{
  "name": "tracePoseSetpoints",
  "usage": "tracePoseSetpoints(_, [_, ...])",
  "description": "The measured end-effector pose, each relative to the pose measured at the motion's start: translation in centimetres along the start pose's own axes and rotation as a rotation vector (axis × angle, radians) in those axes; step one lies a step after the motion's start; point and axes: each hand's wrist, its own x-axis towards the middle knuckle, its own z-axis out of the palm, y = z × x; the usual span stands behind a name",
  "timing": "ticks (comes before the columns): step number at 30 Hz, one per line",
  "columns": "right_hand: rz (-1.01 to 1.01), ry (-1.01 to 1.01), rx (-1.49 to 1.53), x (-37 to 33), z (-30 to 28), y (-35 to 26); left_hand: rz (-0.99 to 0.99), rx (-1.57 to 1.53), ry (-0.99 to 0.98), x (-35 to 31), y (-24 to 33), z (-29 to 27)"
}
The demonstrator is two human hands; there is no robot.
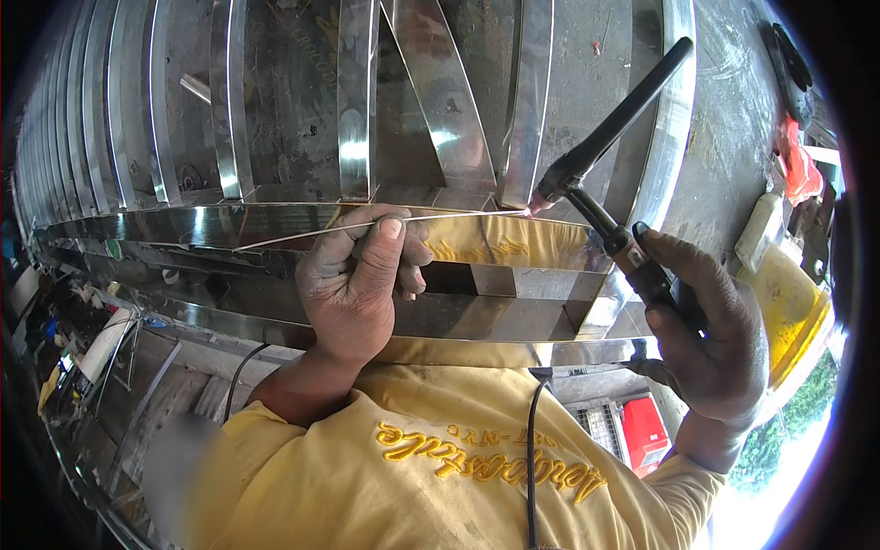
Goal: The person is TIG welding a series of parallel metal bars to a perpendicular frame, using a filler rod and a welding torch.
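A thin filler rod [284, 240] is pinched between the thumb and fingers of my left hand [353, 270]. Its right end reaches the corner where a shiny metal upright [530, 101] joins a polished horizontal bar [211, 226]. My right hand [710, 330] grips the handle of a black TIG welding torch [600, 215], its long back cap slanting up to the right. The torch's pinkish nozzle [541, 200] is close to the rod's end at that joint; whether they touch I cannot tell.
More metal uprights [226, 101] stand in a row to the left, with a slanted bar [445, 101] near the middle. A yellow bucket [793, 312] and red cloth [799, 160] are at right. Below sits a red box-shaped machine [644, 431]; a black cable [532, 467] crosses my yellow shirt.
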Motion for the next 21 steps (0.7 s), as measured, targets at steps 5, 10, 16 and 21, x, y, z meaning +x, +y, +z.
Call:
tracePoseSetpoints(5, [-0.057,0.048,0.038,-0.17,0.49,0.36,0.012,-0.008,-0.007,0.22,-0.37,-0.1])
tracePoseSetpoints(10, [-0.105,0.027,-0.038,0.19,0.35,0.17,-0.001,-0.004,-0.003,0.1,-0.22,-0.04])
tracePoseSetpoints(16, [-0.144,0.048,-0.028,0.27,0.63,0.51,-0.007,-0.012,-0.026,0.13,-0.14,-0.2])
tracePoseSetpoints(21, [-0.161,0.043,-0.047,0.26,0.6,0.43,-0.004,-0.01,-0.035,0.22,-0.17,-0.13])
